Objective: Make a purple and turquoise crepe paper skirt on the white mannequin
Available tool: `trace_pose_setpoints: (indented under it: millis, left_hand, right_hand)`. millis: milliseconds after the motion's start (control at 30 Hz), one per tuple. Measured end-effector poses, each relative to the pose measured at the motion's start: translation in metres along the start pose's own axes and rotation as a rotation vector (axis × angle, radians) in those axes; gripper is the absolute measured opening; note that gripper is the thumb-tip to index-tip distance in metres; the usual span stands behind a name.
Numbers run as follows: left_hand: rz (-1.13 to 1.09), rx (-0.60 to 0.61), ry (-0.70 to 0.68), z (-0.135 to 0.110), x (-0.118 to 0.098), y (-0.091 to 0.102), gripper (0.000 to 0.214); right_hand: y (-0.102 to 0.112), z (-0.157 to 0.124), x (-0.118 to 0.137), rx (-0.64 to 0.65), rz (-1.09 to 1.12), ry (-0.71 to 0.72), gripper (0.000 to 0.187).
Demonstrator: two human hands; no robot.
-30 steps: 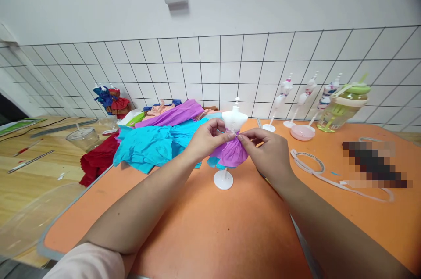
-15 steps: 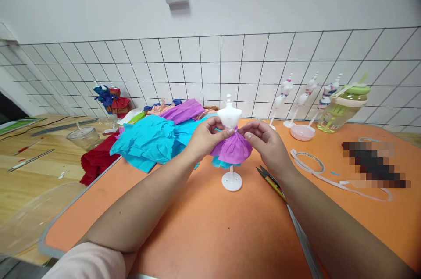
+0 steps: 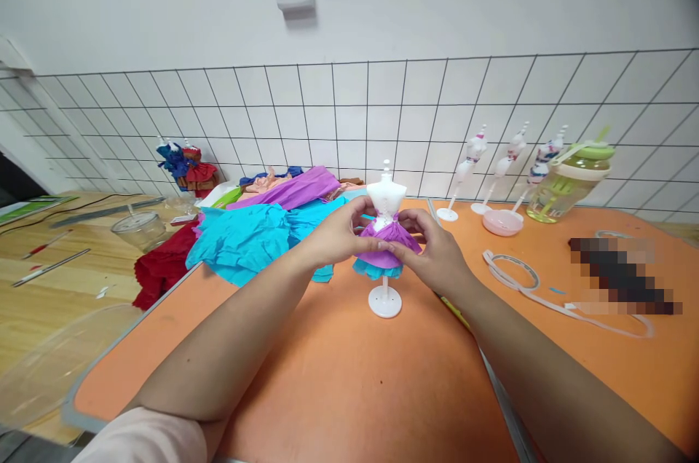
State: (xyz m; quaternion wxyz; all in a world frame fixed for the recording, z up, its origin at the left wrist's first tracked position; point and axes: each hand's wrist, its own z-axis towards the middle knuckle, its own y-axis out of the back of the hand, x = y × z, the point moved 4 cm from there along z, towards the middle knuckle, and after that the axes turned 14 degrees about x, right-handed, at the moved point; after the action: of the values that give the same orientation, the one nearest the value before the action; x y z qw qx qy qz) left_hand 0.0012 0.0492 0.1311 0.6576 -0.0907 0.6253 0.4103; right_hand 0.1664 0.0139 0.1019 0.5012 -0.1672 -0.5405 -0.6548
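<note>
A small white dress-form mannequin [image 3: 386, 197] stands upright on a round base [image 3: 385, 302] before me. Round its waist sits a purple crepe-paper skirt [image 3: 401, 233], with a turquoise ruffled layer [image 3: 376, 270] showing below the hem. My left hand [image 3: 349, 230] is closed on the skirt's left side, thumb in front and fingers behind. From the right, my right hand [image 3: 431, 241] pinches the skirt, its thumb pressed on the front. Part of the waist is hidden behind my fingers.
Turquoise crepe paper [image 3: 240, 237] and a purple sheet [image 3: 295, 188] lie to the left. Several mannequins stand at the back, near a green-lidded bottle [image 3: 573, 183] and a pink bowl [image 3: 502, 223]. Scissors [image 3: 453, 310] lie partly under my right forearm; a tape roll [image 3: 513, 270] is at right.
Both hands have moved lower on the skirt, and my right thumb has come across its front. The mannequin's upper body has shifted slightly right, and the white waist shows more.
</note>
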Motion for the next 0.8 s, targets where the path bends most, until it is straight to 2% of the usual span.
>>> trace_pose_setpoints:
  millis: [100, 167, 267, 367, 433, 600, 733, 800]
  left_hand:
    - [0.047, 0.01, 0.001, -0.001, -0.002, -0.001, 0.064]
    - [0.071, -0.013, 0.012, -0.002, -0.002, -0.002, 0.061]
    - [0.104, -0.045, 0.033, -0.001, -0.002, -0.005, 0.065]
    - [0.131, -0.042, 0.008, 0.0, -0.002, -0.012, 0.071]
    - [0.16, -0.009, -0.021, 0.0, -0.002, -0.017, 0.071]
    - [0.164, 0.073, -0.065, 0.003, 0.0, -0.023, 0.07]
    - [0.265, -0.042, -0.08, 0.004, 0.002, -0.018, 0.071]
    - [0.288, -0.071, -0.047, 0.003, 0.011, -0.017, 0.082]
  right_hand:
    - [0.002, 0.0, -0.002, 0.116, 0.032, 0.081, 0.043]
    - [0.006, 0.001, -0.004, 0.127, 0.067, 0.098, 0.043]
    - [0.017, 0.001, -0.004, 0.006, 0.092, 0.053, 0.038]
    - [0.023, 0.0, 0.003, -0.071, 0.023, 0.009, 0.03]
    - [0.025, 0.0, 0.007, -0.08, -0.017, -0.007, 0.027]
    - [0.025, -0.001, 0.012, -0.017, 0.021, 0.015, 0.035]
    - [0.032, -0.003, 0.014, -0.15, -0.111, -0.019, 0.029]
    - [0.034, -0.004, 0.014, -0.216, -0.172, -0.028, 0.029]
